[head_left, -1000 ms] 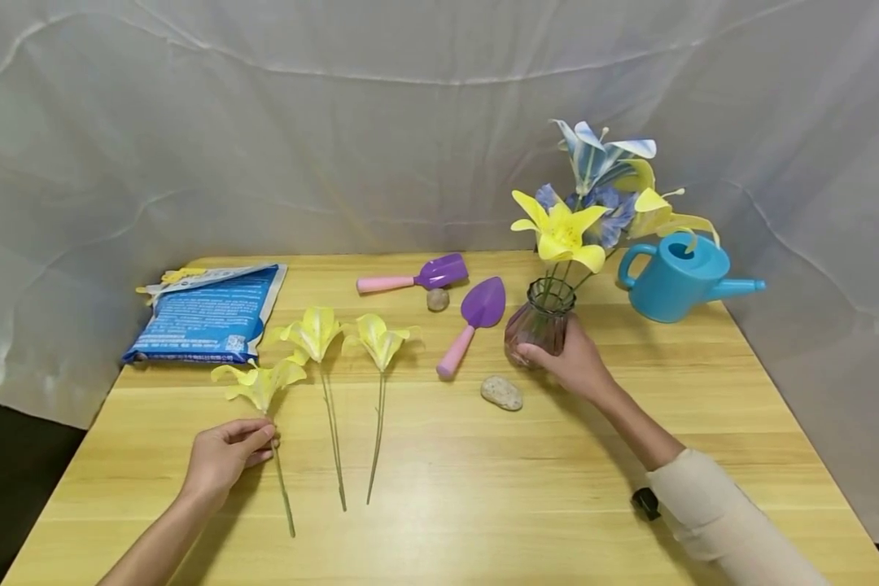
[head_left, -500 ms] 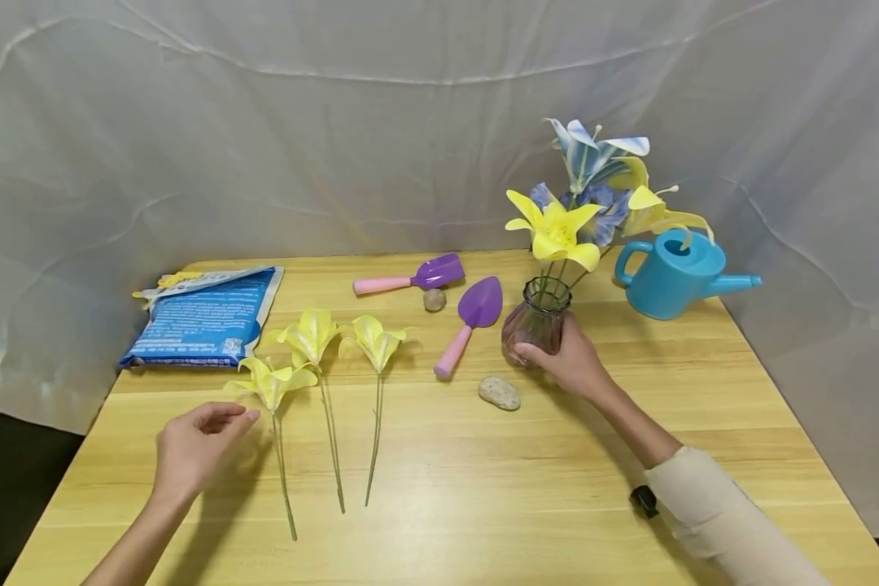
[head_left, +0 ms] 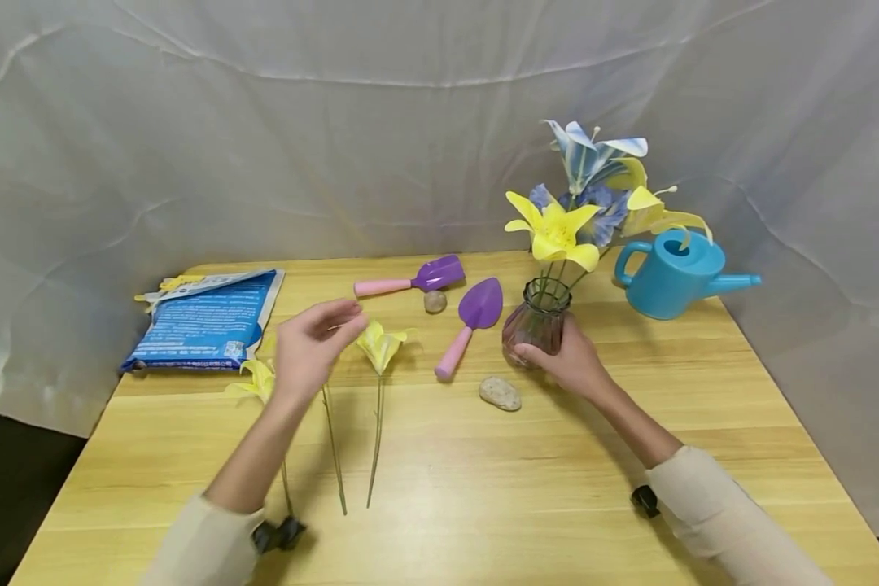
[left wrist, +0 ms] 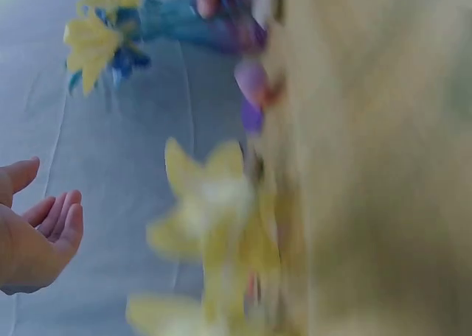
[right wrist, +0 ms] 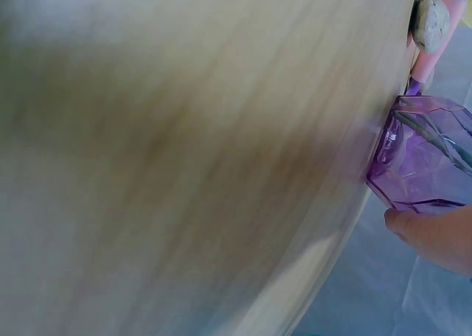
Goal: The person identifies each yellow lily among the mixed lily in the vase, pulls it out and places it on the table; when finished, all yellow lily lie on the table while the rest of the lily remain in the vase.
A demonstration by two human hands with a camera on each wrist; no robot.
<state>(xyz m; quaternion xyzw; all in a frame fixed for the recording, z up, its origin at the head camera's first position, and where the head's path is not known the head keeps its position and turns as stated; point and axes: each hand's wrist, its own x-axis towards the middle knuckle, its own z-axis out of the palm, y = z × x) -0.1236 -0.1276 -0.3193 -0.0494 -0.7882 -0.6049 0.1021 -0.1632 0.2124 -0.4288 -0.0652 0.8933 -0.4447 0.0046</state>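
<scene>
My right hand (head_left: 573,360) grips a purple-tinted glass vase (head_left: 533,332), thumb across its front. Yellow lilies (head_left: 557,231) and a blue-and-white lily (head_left: 592,156) stand in it. The right wrist view shows stems inside the faceted glass (right wrist: 424,163). With nothing in its fingers, my left hand (head_left: 311,346) is raised over loose yellow lilies lying on the table. It hides the head of the middle one, whose stem (head_left: 333,452) shows below. To the right lies one lily (head_left: 380,346); another (head_left: 258,381) is partly covered by the left forearm. The left wrist view shows the hand's (left wrist: 44,236) fingers loosely bent.
At the back left lies a blue printed bag (head_left: 205,321). Two purple toy tools with pink handles, a shovel (head_left: 438,273) and a trowel (head_left: 479,305), are mid-table. Two stones (head_left: 500,393) lie near them. A blue watering can (head_left: 674,277) stands behind the vase, to the right.
My left hand has let go of the leftmost lily, leaving it on the table, and moved right and up over the middle one. The right hand keeps its grip on the vase.
</scene>
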